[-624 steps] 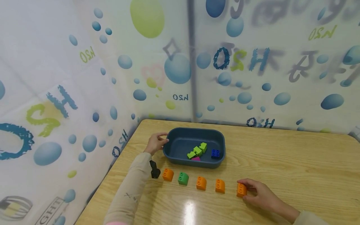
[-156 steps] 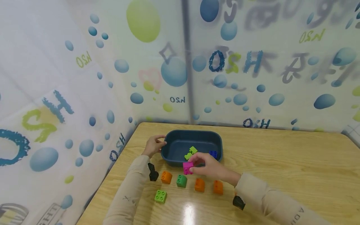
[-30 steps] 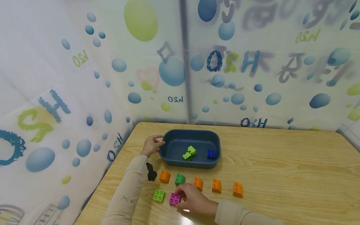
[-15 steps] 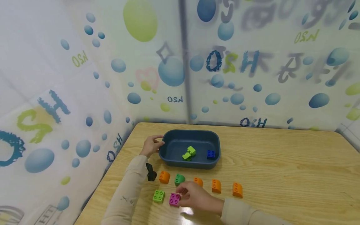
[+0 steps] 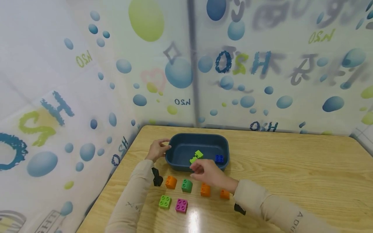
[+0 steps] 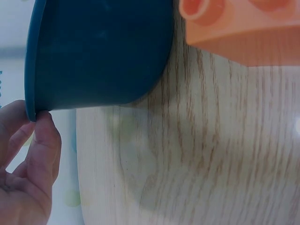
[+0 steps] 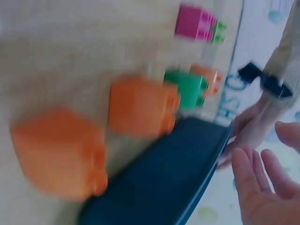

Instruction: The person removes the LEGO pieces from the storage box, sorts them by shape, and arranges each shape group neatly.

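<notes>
My left hand (image 5: 158,150) pinches the left rim of a dark blue plastic bin (image 5: 181,154); the left wrist view shows thumb and fingertips right at the rim (image 6: 31,93). Over the bin's near edge hovers my right hand (image 5: 210,173), fingers loosely bent around nothing. Inside the bin are lime green toy bricks (image 5: 199,154), partly covered by that hand, and a blue brick (image 5: 219,158). A magenta brick (image 5: 181,205) and a lime brick (image 5: 165,201) stand studs up on the table, in front of the row of curved bricks.
The row between bin and front bricks has orange bricks (image 5: 171,182), (image 7: 143,107) and a green brick (image 5: 186,185); its right end is hidden behind my right forearm. Black wrist-worn pieces (image 5: 157,177) show at both sleeves. A printed curtain (image 5: 247,81) hangs behind the wooden table (image 5: 291,168).
Lime and magenta bricks came out of the bin onto the table. My right hand let go of the magenta brick and moved up to the bin. My left hand stays on the rim.
</notes>
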Demonstrator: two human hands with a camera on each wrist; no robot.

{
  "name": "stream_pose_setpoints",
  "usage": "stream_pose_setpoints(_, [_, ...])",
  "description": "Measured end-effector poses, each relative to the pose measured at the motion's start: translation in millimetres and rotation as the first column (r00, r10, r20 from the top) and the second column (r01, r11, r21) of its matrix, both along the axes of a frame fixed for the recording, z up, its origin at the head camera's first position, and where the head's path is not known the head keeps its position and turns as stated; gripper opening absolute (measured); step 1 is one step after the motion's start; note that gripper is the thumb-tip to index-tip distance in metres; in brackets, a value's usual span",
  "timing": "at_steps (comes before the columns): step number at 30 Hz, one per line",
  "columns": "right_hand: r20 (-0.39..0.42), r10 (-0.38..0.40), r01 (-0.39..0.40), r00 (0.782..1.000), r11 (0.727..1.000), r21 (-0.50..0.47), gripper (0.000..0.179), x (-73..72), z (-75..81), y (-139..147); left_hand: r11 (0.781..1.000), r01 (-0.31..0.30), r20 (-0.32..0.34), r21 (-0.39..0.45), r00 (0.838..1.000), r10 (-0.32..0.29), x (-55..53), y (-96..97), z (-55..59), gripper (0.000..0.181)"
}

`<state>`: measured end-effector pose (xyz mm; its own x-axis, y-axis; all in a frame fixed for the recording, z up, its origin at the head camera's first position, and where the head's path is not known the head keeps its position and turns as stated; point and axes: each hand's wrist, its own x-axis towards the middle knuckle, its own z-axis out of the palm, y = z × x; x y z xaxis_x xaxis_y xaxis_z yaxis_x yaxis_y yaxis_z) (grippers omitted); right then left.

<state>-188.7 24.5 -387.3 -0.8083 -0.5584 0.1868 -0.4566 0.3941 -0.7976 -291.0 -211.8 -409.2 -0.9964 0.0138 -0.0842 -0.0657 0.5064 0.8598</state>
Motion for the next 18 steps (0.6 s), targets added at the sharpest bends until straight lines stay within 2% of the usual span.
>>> stream_pose_setpoints(5, [-0.012, -0.069, 0.069, 0.998, 0.997, 0.036, 0.018, -23.0, 2.7, 1.9, 1.000, 0.001, -0.007, -0.001, 1.000, -0.001, 0.2, -0.3, 0.2, 0.037])
stream_pose_setpoints(11, [-0.017, -0.111, 0.112, 0.994, 0.992, 0.053, 0.016, -45.0, -0.4, -0.5, 1.000, 0.004, -0.006, 0.000, 1.000, -0.004, 1.3, -0.1, 1.0, 0.037])
stream_pose_setpoints(15, [-0.023, -0.109, 0.111, 0.994, 0.990, 0.090, 0.020, -55.9, -5.3, -3.7, 1.000, 0.010, -0.007, 0.001, 1.000, -0.010, 1.9, -0.3, 1.5, 0.037])
stream_pose_setpoints(18, [0.010, -0.095, 0.094, 0.995, 0.990, 0.103, 0.022, -62.4, -10.8, -6.0, 1.000, 0.016, -0.007, 0.008, 1.000, -0.016, 1.9, -0.2, 1.5, 0.038])
